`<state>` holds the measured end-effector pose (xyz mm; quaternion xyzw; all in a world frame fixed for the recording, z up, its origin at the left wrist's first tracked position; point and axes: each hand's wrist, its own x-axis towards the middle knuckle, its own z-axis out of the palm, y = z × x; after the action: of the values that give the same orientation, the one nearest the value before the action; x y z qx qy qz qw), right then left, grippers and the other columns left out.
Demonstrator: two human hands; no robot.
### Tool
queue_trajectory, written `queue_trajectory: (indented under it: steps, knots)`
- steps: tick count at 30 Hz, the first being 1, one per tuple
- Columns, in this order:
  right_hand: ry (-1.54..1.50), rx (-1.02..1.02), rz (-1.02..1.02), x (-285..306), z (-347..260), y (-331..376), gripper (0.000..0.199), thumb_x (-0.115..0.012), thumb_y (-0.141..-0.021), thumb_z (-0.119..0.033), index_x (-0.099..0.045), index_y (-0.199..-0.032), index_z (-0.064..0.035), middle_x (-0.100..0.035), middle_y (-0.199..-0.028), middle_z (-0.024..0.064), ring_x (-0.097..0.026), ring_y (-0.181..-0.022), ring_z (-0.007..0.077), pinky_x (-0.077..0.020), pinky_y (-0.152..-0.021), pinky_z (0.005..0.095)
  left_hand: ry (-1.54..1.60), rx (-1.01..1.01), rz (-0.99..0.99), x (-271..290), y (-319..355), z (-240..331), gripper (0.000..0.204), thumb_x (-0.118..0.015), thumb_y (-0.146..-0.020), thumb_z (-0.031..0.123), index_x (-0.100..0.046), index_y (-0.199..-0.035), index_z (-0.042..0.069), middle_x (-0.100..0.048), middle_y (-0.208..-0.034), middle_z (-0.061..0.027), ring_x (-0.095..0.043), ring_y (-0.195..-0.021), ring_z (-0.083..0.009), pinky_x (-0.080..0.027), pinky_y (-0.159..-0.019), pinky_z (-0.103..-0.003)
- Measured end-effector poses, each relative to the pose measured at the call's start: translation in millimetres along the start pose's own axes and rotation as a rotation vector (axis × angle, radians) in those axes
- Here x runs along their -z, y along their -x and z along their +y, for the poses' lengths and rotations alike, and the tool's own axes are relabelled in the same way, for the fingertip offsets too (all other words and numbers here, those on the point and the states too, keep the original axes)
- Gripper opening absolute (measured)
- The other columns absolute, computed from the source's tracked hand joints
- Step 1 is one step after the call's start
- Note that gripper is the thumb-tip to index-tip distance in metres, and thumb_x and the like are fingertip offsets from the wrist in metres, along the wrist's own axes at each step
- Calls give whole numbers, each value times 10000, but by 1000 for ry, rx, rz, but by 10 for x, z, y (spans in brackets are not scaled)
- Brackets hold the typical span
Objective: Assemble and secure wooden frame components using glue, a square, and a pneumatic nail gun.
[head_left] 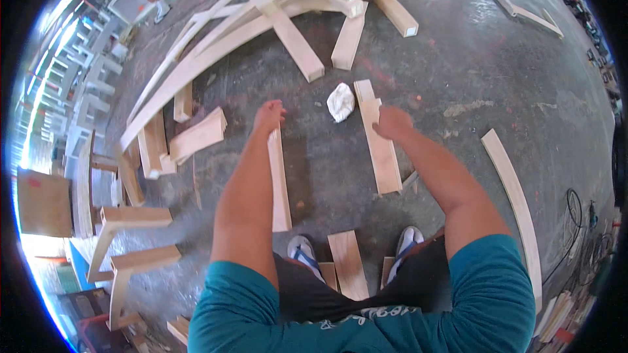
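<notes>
My left hand (269, 118) is closed at the far end of a long pale wooden board (280, 186) that lies lengthwise in front of me. Its grip is partly hidden by the hand itself. On the other side, my right hand (394, 122) has its fingers bent over the right edge of a wooden board (381, 153). Another board end (362, 89) shows beyond that one, partly beneath it. A crumpled white cloth (341, 102) rests on the floor between my hands, left of the right-hand boards and touching neither hand.
Large curved wooden frame parts (216, 42) spread across the far left, with L-shaped pieces (134, 217) nearer. Between my feet lies a short board (348, 265). A curved piece (513, 202) lies at right, beside a black cable (574, 229). The floor (451, 72) is grey concrete.
</notes>
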<state>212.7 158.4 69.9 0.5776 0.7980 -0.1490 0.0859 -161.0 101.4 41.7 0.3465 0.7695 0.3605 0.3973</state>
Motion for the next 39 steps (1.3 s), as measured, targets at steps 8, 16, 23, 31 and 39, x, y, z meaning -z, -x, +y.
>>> queue_trajectory:
  steps: [8,16,23,31,39]
  knots:
    - [282,81,-316,118,86,48,604,-665,-871,-416,-554,-1316,-22,-606,-1305,184,-578,-1224,355,-477,-1019,457,-865,16,-844,-51,265,-167,430,-550,-946,304,-575,-1330,111,-694,-1080,-48,-642,-780,-167,-512,-668,-353]
    - [319,247,-236,-130,-402,57,544,-615,-884,-372,-606,-1320,-48,-408,-1529,162,-497,-1331,349,-400,-1094,500,-355,-17,-485,-46,36,-238,415,-596,-919,344,-607,-1286,151,-664,-1045,3,-600,-767,-139,-477,-598,-335]
    - [470,212,-463,-165,-550,57,574,-617,-887,-363,-564,-1369,-55,-291,-1593,179,-492,-1327,387,-439,-1065,521,-439,15,-456,-197,230,-86,264,-630,-884,303,-704,-1030,96,-663,-806,-32,-582,-647,-165,-465,-574,-340]
    - [425,325,-393,-289,-458,-50,464,-591,-868,-272,-656,-1222,21,-526,-1410,236,-472,-1349,386,-455,-1045,503,-485,-29,-516,-294,95,-37,297,-624,-906,322,-701,-1093,105,-667,-807,-42,-592,-683,-164,-468,-589,-346]
    - [482,305,-360,-423,-510,-75,389,-613,-823,-148,-708,-1190,-64,-598,-1350,176,-478,-1341,364,-444,-1052,470,-554,-5,-659,-397,-20,0,426,-590,-935,358,-602,-1298,135,-661,-1021,0,-606,-784,-154,-480,-618,-338]
